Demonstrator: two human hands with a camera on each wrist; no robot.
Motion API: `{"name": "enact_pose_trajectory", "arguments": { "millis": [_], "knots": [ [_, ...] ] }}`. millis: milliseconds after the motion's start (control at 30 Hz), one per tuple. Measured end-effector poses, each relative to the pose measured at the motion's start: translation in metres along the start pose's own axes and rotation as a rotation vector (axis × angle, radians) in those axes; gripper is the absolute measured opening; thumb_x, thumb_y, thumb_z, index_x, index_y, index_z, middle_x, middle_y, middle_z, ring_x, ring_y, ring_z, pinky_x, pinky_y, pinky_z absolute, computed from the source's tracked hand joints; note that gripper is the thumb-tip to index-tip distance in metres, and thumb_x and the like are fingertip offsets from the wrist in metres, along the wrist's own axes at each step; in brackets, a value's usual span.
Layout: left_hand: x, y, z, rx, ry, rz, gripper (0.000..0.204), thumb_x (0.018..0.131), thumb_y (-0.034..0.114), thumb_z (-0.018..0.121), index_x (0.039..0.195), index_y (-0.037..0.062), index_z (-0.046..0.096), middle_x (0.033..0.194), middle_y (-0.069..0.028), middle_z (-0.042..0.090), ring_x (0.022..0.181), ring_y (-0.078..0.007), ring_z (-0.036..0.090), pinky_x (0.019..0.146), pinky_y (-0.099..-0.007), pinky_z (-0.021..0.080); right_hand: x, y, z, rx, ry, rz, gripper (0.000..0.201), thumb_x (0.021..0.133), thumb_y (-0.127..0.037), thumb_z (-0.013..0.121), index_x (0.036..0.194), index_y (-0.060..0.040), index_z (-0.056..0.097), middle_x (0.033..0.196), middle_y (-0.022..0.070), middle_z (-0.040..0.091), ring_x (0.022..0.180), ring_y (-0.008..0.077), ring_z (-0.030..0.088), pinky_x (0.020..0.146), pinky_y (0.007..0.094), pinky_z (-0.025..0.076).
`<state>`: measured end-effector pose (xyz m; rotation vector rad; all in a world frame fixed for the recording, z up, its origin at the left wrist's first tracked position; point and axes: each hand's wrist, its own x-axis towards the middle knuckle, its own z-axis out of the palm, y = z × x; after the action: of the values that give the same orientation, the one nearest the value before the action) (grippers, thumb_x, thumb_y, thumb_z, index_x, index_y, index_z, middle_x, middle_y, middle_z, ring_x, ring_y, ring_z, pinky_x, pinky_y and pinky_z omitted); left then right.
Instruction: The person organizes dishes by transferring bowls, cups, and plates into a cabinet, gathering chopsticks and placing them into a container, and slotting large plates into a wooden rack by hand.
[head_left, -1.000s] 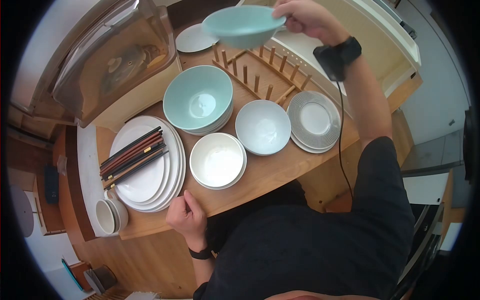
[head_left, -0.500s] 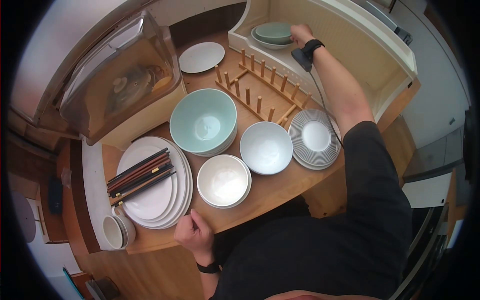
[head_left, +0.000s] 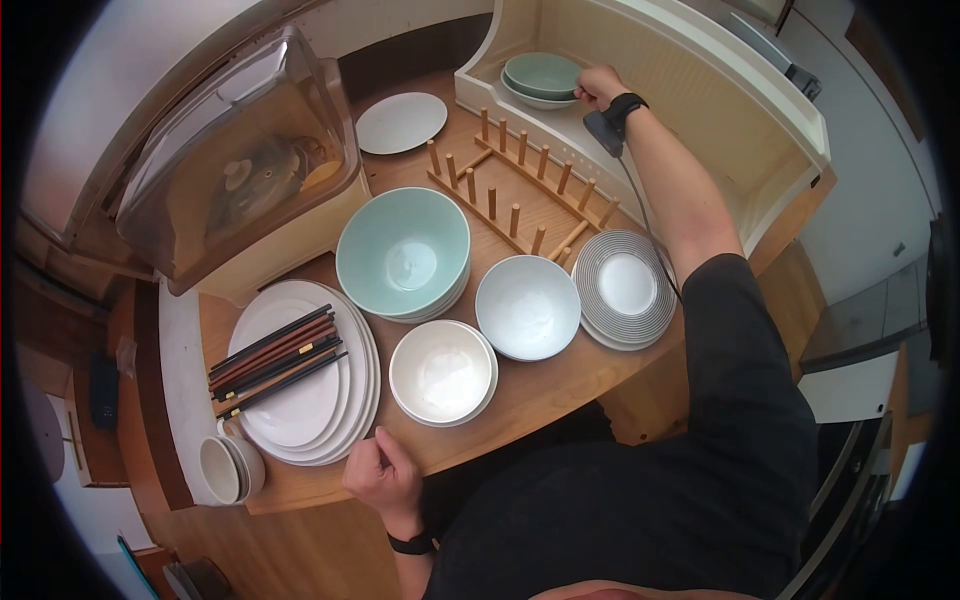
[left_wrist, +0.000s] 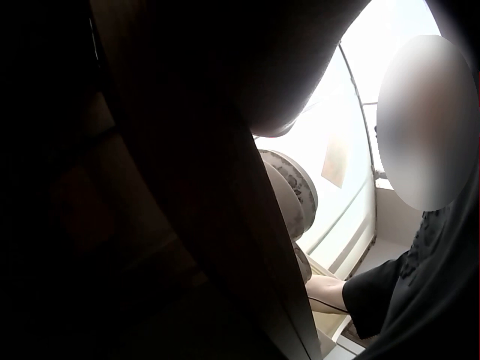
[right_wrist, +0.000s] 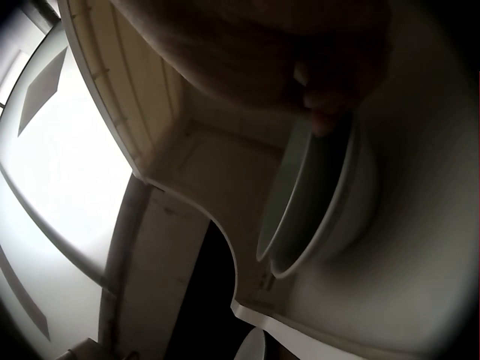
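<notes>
From far off, I saw the right hand (head_left: 600, 88) pinch the rim of a small green bowl (head_left: 542, 74), with its fingers closed tight on the edge. The small green bowl sat inside a white bowl (head_left: 535, 102), and both were in the cream box (head_left: 700, 125) along the far right side of the tabletop (head_left: 540, 395).

The left hand (head_left: 385, 478) was at the tabletop's near edge. Its fingers were curled in like a fist, thumb on top, and I saw nothing in it. My left wrist view was too dark to help.

A wooden rack (head_left: 543, 172) with pegs stood just in front of the cream box. Ringed plates (head_left: 627, 282) were piled by the right edge. A pale bowl (head_left: 528, 308) was beside them, and two cream bowls (head_left: 440, 372) were near the near edge. A big green bowl (head_left: 403, 250) topped a pile in the middle. White plates (head_left: 290, 405) with chopsticks (head_left: 275, 362) on top lay to the left, and cups (head_left: 222, 468) were at the near left corner. One flat plate (head_left: 402, 123) was near the far edge.
</notes>
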<state>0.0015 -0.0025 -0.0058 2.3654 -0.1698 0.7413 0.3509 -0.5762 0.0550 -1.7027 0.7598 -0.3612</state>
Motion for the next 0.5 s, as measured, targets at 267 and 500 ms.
{"name": "enact_pose_trajectory", "arguments": {
  "millis": [267,500],
  "knots": [
    [0.003,0.0,-0.003,0.048,-0.002,0.029,0.035,0.095,0.005,0.065,0.065,0.001,0.049,0.056,-0.0125,0.042,0.047,-0.0273,0.04,0.048,-0.0396,0.031,-0.055,-0.049,-0.002,-0.614,0.064,-0.342,0.015,0.091,-0.012,0.06,0.089,0.0017,0.066,0.061,0.0062,0.065,0.052,0.0142,0.06,0.05,0.0282,0.048],
    [0.002,0.0,-0.001,0.027,0.011,-0.025,0.038,0.089,0.004,0.069,0.06,0.0039,0.045,0.056,-0.0114,0.044,0.048,-0.0307,0.044,0.047,-0.042,0.032,-0.268,-0.092,0.052,-0.61,-0.745,-0.628,0.028,0.095,-0.029,0.069,0.102,-0.0023,0.063,0.067,0.0032,0.063,0.052,0.0082,0.057,0.046,0.0238,0.044]
  ]
}}
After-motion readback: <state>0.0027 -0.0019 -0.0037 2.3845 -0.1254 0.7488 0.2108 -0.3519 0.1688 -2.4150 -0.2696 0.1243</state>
